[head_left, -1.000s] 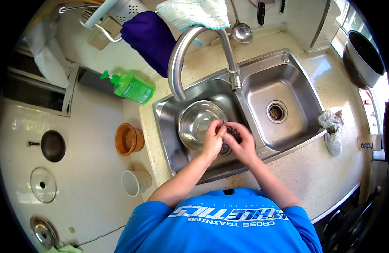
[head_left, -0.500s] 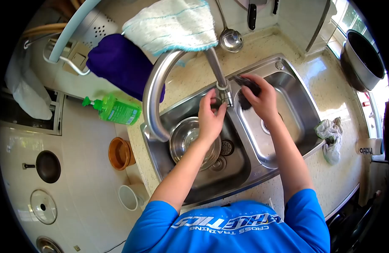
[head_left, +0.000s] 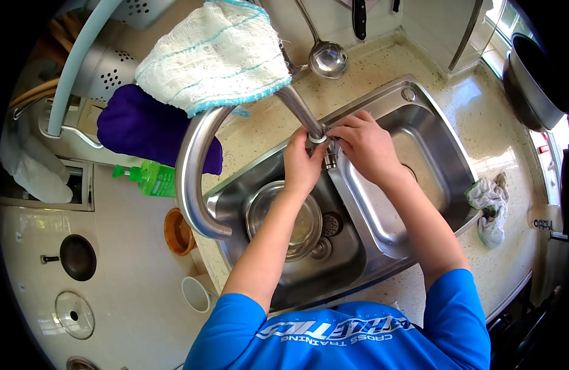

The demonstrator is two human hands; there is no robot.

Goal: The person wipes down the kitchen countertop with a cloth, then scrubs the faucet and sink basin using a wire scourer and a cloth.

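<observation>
Plainly, the faucet (head_left: 189,169) stood at the back of the sink (head_left: 383,265), its arch reaching leftward from its foot, its mouth pointing down on the side of the left basin (head_left: 309,277). It was smooth, rounded, silvery metal tubing, its top hidden by a nubby white cloth (head_left: 216,58) with blue edging. Both hands touched the lower stem: the left hand (head_left: 301,159) half curled, the right hand (head_left: 367,148) with fingers bent close; whether it gripped anything else, I couldn't tell.
</observation>
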